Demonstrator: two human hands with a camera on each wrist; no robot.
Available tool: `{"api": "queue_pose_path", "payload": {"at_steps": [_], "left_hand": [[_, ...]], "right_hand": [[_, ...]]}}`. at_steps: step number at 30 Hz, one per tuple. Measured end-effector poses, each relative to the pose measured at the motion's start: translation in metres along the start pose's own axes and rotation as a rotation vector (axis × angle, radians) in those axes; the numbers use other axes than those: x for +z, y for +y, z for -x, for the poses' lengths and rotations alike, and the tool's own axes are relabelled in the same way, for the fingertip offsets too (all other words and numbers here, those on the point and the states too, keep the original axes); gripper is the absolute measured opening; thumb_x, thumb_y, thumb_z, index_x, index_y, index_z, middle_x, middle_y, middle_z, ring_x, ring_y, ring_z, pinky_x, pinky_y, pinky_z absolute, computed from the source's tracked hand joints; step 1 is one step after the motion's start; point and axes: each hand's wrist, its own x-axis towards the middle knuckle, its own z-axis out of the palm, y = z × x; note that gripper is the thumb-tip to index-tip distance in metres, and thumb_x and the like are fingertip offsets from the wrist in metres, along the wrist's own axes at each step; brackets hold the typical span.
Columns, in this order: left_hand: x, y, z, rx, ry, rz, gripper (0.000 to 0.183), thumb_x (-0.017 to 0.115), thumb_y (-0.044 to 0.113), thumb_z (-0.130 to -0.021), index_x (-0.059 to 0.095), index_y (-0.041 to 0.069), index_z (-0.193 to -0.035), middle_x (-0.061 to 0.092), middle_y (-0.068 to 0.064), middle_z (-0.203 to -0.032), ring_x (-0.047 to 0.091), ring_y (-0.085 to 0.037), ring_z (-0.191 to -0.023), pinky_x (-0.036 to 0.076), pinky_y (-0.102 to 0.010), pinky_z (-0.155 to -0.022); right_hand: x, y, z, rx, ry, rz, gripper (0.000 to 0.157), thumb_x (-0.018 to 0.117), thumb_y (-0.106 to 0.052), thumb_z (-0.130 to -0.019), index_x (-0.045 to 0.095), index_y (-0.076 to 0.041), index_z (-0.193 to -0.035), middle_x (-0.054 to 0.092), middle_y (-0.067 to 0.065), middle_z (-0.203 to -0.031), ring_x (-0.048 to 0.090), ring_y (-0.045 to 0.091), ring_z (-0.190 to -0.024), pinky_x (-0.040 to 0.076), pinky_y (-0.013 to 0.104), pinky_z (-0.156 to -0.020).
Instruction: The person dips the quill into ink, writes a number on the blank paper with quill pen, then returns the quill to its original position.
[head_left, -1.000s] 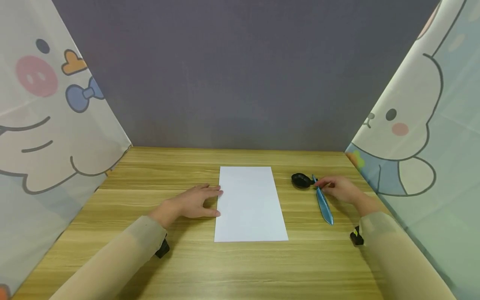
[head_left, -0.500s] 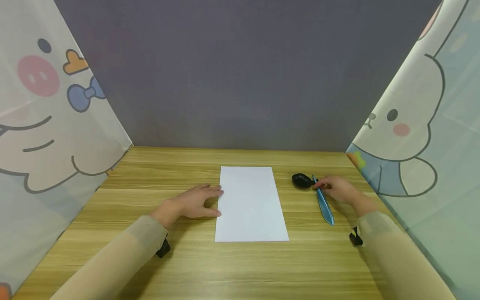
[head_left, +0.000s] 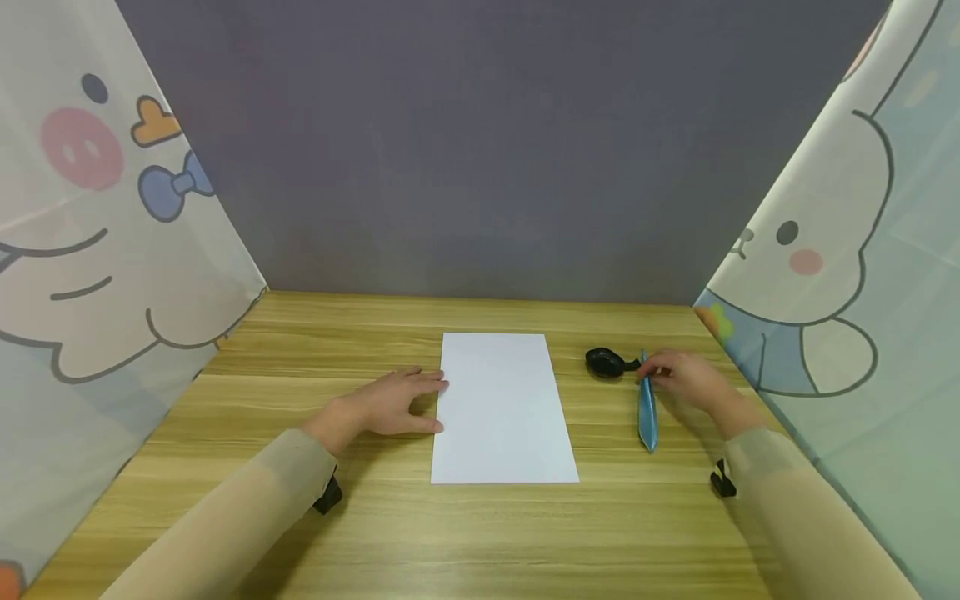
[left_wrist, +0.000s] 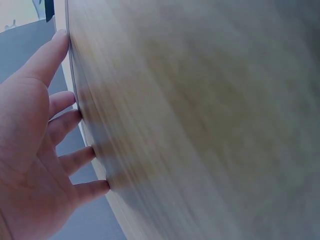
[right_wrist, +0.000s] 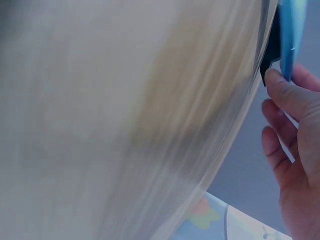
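A sheet of white paper [head_left: 502, 408] lies on the wooden table. My left hand [head_left: 390, 404] is at its left edge, fingers spread, with the fingertips at the paper's margin; the left wrist view shows the same hand [left_wrist: 37, 135] from the palm side. Between thumb and fingers my right hand [head_left: 686, 379] pinches a slim, shiny blue thing with a pointed end [head_left: 648, 417], whose kind I cannot tell. It appears at the top edge of the right wrist view, above the thumb. Just left of that hand lies a small black spoon-like thing [head_left: 604, 362] with a short handle.
The wood-grained table [head_left: 375, 533] ends at a dark grey panel [head_left: 480, 150] at the back. Printed cartoon cloths [head_left: 112, 333] stand at both sides, the right one [head_left: 832, 358] close to my right forearm.
My right hand has shifted slightly right with the blue thing, which has turned from slanting to nearly straight toward me. More of the black handle now shows. The left hand stays put.
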Motion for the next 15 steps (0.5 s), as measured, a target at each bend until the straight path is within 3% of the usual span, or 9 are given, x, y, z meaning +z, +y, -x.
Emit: {"api": "queue_pose_path", "payload": {"at_steps": [3, 8, 12, 15], "left_hand": [[0.000, 0.000, 0.000, 0.000, -0.002, 0.002, 0.082, 0.071, 0.056, -0.104, 0.046, 0.010, -0.168, 0.035, -0.013, -0.179, 0.026, -0.055, -0.164, 0.024, -0.073, -0.133], [0.000, 0.000, 0.000, -0.002, -0.005, 0.005, 0.082, 0.071, 0.056, -0.105, 0.046, 0.010, -0.168, 0.035, -0.013, -0.179, 0.026, -0.055, -0.165, 0.024, -0.072, -0.133], [-0.001, 0.001, 0.001, -0.005, -0.009, 0.009, 0.082, 0.071, 0.056, -0.105, 0.046, 0.011, -0.168, 0.034, -0.012, -0.180, 0.025, -0.054, -0.165, 0.023, -0.072, -0.133], [-0.001, 0.000, 0.001, -0.007, -0.008, 0.009, 0.082, 0.071, 0.056, -0.105, 0.046, 0.011, -0.168, 0.034, -0.012, -0.180, 0.025, -0.054, -0.165, 0.023, -0.072, -0.133]], "right_hand": [[0.000, 0.000, 0.003, 0.025, 0.031, -0.021, 0.021, 0.078, 0.007, -0.095, 0.084, -0.008, -0.108, 0.082, 0.011, -0.109, 0.074, 0.025, -0.092, 0.063, 0.038, -0.081], [-0.002, -0.002, 0.010, 0.151, 0.076, -0.104, 0.019, 0.074, 0.003, -0.101, 0.083, -0.006, -0.116, 0.080, 0.020, -0.119, 0.074, 0.026, -0.093, 0.060, 0.029, -0.077], [-0.004, -0.005, 0.015, 0.204, 0.151, -0.167, 0.022, 0.070, 0.004, -0.104, 0.082, -0.004, -0.121, 0.079, 0.025, -0.121, 0.070, 0.009, -0.089, 0.056, 0.023, -0.069], [-0.006, -0.007, 0.018, 0.213, 0.199, -0.256, 0.021, 0.072, 0.000, -0.104, 0.080, -0.001, -0.124, 0.082, 0.020, -0.113, 0.067, -0.001, -0.083, 0.056, 0.023, -0.066]]}}
